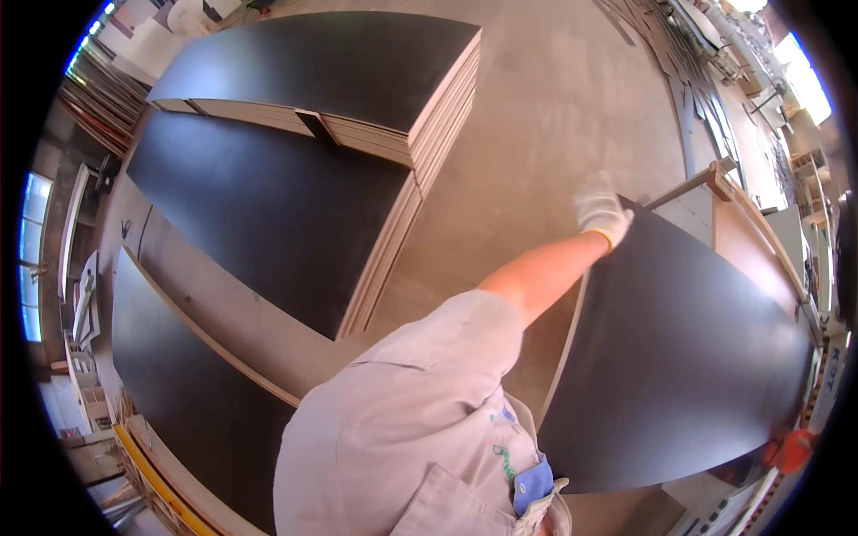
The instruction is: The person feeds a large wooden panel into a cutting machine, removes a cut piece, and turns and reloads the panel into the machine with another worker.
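My left arm, in a light grey short sleeve, reaches across to the right. The hand on it, my left hand (601, 210), wears a white glove and is at the top left corner of a large black panel (688, 348). Motion smears the fingers, so whether they grip the corner cannot be made out. The panel is smooth and slightly shiny, with a pale edge on its left side. My right hand is out of view.
Two stacks of black-faced boards, a far stack (331, 67) and a nearer stack (277, 205), stand on the left. Another black panel (188, 375) is at lower left. A wooden clamp-like bar (715, 183) sits beyond the right panel. Long dark strips (684, 98) lie far right.
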`<state>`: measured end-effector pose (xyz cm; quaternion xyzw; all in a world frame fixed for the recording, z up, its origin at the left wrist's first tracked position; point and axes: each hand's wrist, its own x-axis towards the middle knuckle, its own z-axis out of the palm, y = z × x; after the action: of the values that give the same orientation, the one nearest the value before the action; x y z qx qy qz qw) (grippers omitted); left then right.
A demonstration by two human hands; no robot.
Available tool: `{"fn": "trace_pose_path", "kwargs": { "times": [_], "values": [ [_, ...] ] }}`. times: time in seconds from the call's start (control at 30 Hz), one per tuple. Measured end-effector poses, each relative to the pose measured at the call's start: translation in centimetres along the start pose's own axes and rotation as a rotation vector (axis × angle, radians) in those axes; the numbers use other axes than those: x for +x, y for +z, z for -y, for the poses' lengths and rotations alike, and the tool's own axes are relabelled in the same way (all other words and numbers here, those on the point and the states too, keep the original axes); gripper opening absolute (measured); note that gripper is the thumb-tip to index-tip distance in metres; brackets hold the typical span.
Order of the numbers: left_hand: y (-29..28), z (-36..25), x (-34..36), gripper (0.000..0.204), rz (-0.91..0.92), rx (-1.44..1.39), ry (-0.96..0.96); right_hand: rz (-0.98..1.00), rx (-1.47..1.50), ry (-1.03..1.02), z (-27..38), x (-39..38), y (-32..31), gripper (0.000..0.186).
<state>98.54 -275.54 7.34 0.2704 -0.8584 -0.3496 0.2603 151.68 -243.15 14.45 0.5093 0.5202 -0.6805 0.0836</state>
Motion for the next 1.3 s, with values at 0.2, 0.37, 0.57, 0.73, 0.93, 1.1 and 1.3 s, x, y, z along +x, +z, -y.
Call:
{"fn": "trace_pose_path", "kwargs": {
  "times": [0.2,0.37,0.57,0.73,0.93,1.1,1.3],
  "values": [
    [-16.4,18.1,3.1,0.076,0.636,-0.973,-0.789,0.030,0.027,0.021,-17.1,-12.2,1.7,0.077],
    [-32.3,27.6,2.8,0.081,0.611,-0.915,-0.708,-0.014,0.105,0.027,-32.1,-23.8,5.1,0.077],
    [-51.9,42.2,4.9,0.079,0.596,-0.783,-0.643,0.025,0.171,0.031,-48.9,-36.6,12.0,0.077],
    [-63.1,51.7,4.2,0.077,0.702,-0.765,-0.540,-0.071,0.299,-0.050,-60.0,-48.5,17.8,0.077],
    [-73.6,69.6,10.5,0.083,0.689,-0.919,-0.739,-0.181,0.423,-0.090,-71.3,-62.7,26.9,0.077],
    [-85.8,78.2,11.9,0.071,0.877,-0.901,-0.755,-0.338,0.364,-0.096,-84.0,-73.5,34.1,0.076],
    [-99.9,96.1,16.1,0.048,0.865,-0.895,-0.964,-0.450,0.104,-0.064,-97.6,-85.1,44.3,0.072]
  ]
}}
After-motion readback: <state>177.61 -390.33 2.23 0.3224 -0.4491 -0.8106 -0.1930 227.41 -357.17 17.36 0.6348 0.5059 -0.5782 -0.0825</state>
